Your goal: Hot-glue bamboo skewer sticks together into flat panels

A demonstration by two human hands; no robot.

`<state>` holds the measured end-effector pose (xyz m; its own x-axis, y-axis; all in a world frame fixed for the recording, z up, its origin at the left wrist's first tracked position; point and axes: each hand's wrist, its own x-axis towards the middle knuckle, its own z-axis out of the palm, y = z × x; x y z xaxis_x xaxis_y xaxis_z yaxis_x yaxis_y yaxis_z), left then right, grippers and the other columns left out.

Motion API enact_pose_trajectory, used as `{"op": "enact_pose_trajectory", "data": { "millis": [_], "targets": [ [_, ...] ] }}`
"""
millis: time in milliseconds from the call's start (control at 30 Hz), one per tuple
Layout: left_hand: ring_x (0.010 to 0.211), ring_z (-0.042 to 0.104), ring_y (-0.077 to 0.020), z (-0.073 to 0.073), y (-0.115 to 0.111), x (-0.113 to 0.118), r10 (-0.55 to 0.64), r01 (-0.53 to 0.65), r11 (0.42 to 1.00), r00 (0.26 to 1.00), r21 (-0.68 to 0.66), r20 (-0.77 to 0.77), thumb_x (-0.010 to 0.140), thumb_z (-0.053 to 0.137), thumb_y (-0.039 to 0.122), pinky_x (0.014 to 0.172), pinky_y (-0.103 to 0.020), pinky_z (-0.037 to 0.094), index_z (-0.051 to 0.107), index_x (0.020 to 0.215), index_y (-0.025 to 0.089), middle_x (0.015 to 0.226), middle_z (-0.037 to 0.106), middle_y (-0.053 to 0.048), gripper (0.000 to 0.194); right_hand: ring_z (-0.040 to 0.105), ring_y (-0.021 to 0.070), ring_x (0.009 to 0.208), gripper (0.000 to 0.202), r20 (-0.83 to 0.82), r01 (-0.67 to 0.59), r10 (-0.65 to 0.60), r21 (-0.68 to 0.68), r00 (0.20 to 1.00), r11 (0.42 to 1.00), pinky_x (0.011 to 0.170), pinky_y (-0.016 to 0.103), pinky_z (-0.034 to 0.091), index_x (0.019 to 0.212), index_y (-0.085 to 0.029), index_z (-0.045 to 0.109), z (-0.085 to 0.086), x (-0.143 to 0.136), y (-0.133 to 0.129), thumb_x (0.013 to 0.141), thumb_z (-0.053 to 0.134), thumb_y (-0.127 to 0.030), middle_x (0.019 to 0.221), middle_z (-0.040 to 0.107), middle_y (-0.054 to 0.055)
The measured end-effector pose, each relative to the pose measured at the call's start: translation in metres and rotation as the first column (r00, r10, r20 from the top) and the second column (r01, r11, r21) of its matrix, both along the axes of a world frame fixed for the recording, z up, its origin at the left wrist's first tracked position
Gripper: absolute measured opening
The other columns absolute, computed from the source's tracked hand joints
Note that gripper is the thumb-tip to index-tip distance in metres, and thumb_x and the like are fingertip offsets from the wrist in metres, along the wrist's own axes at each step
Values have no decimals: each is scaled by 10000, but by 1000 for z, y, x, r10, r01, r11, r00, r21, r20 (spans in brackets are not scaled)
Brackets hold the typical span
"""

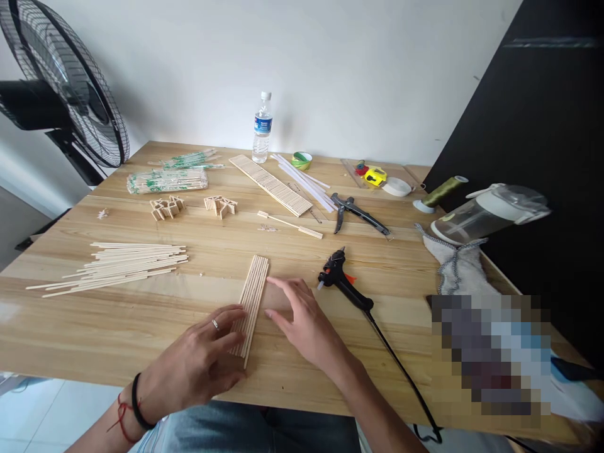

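Note:
A row of thin wooden sticks [255,283] lies side by side on the table in front of me, one jutting out at the near end. My left hand [207,352] rests over the row's left side, fingers apart and touching the sticks, hiding part of them. On the other side, my right hand [302,314] has its thumb and forefinger spread, the fingertip at the row's right edge near the far end. A black glue gun [346,283] lies to the right of my right hand. Loose wooden sticks [127,264] are piled to the left.
Behind are wrapped stick bundles [167,180], small wooden pieces [220,205], a slatted wooden panel [271,185], white glue sticks [306,182], a cutter [358,214] and a water bottle [262,132]. A tape measure [376,177], thread spool [441,194], clear jug [486,214] and cloth [455,258] stand right.

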<state>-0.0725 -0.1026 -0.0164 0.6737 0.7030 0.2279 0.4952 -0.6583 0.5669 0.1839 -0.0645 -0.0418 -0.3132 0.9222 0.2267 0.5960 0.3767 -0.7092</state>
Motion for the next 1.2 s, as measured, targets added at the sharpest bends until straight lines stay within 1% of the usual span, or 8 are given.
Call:
{"op": "enact_pose_trajectory", "data": {
  "millis": [133,233,367,600,800,933,1067,1200],
  "targets": [
    [1431,581,-311,-3,-1,1,25,-25,1000,999,-16,31,915,740,140,1100,-426,610,668,1220,223,1479,623,-159,324,621,308,1309,579,23,24,-24,32,999,999,1117,587,525,1455,-289,568,-1,8,31,934,678,-61,1366,686,118],
    [1444,568,-310,-3,-2,3,39,-38,999,999,-20,35,914,740,136,1101,-414,609,676,1185,222,1494,614,-153,292,592,286,1364,629,28,-21,20,21,999,1000,1161,570,490,1477,-301,555,-2,11,52,921,668,-29,1415,670,106],
    [1441,570,-306,-5,-4,5,54,-53,999,997,-7,58,903,738,116,1114,-418,600,678,1174,220,1493,618,-147,296,610,258,1336,646,12,-71,71,17,997,997,1177,541,474,1455,-302,574,0,10,69,904,648,29,1373,707,74],
    [1442,565,-326,-13,-6,4,67,-68,998,996,12,59,914,736,145,1100,-451,605,659,1200,208,1492,615,-174,303,654,255,1247,565,-32,-89,90,37,995,995,1141,527,488,1349,-265,643,5,6,82,885,676,56,1218,790,55],
    [1421,581,-322,-11,-6,7,76,-78,997,995,25,65,903,741,139,1085,-425,610,667,1134,200,1461,633,-171,250,709,225,1125,461,-61,-78,79,31,995,997,1088,462,526,1230,-227,686,2,5,89,877,692,70,1181,796,74],
    [1414,587,-322,-9,-6,9,91,-93,995,993,28,69,911,726,133,1087,-423,607,672,1100,203,1448,641,-166,209,718,216,1069,458,-77,-74,75,22,994,997,1051,444,546,1225,-222,684,-2,5,91,874,695,72,1173,788,82],
    [1427,575,-310,-12,-8,9,93,-95,995,994,35,60,929,707,123,1098,-408,599,670,1116,202,1455,634,-159,207,716,214,1019,478,-91,-69,70,12,993,998,1012,434,563,1233,-221,678,-6,5,92,864,704,82,1153,788,84],
    [1423,579,-303,-14,-8,11,109,-112,992,992,52,64,930,693,101,1105,-402,594,667,1074,202,1447,637,-151,178,707,213,995,480,-100,-52,52,7,994,999,991,429,569,1211,-239,684,-8,4,93,859,704,87,1144,788,72]
  ]
}}
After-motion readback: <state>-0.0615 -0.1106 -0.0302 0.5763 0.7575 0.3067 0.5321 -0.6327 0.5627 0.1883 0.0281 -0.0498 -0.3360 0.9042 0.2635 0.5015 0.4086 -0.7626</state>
